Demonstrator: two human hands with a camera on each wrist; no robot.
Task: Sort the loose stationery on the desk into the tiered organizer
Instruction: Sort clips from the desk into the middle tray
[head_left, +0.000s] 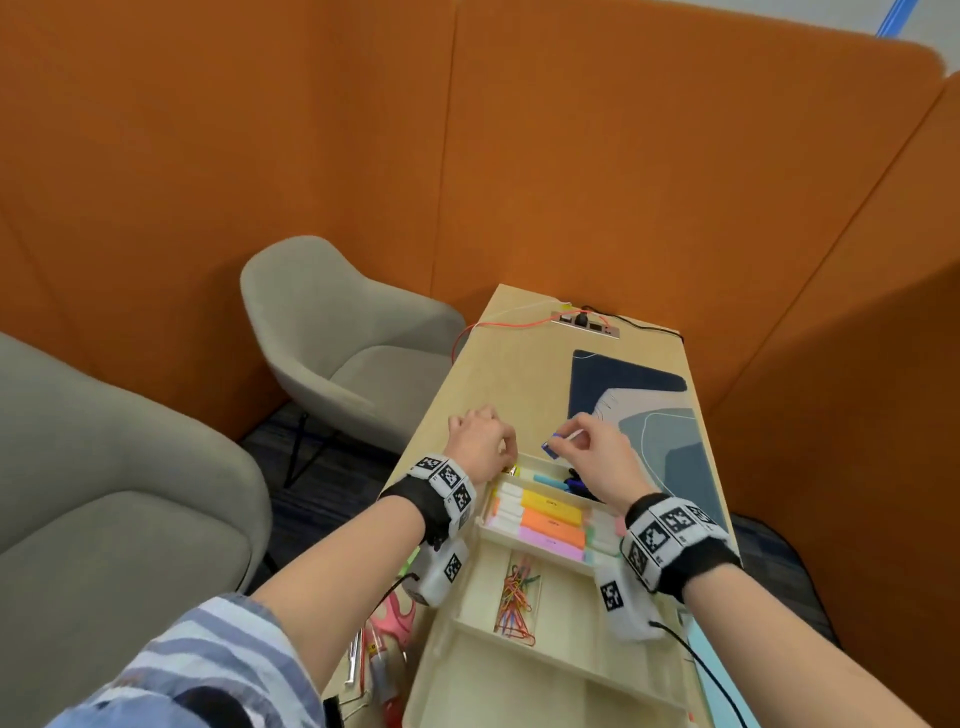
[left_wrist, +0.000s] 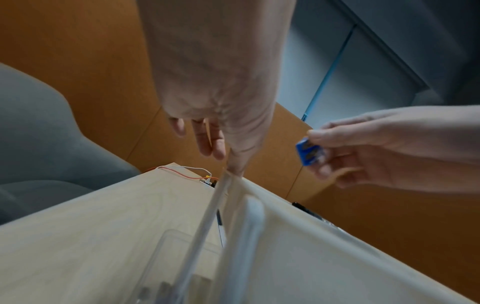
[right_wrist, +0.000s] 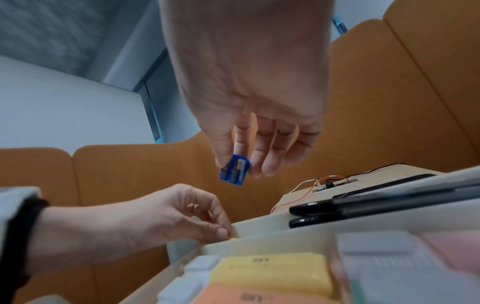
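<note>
A blue pencil sharpener (right_wrist: 235, 170) hangs above the cream organizer (head_left: 563, 618), whose erasers (head_left: 551, 521) are yellow, orange and lilac.

Black wristbands (head_left: 426, 506) with white marker-printed camera blocks (head_left: 441, 571), thin black cables (head_left: 696, 665), blue-and-white striped sleeve (head_left: 208, 665).
</note>
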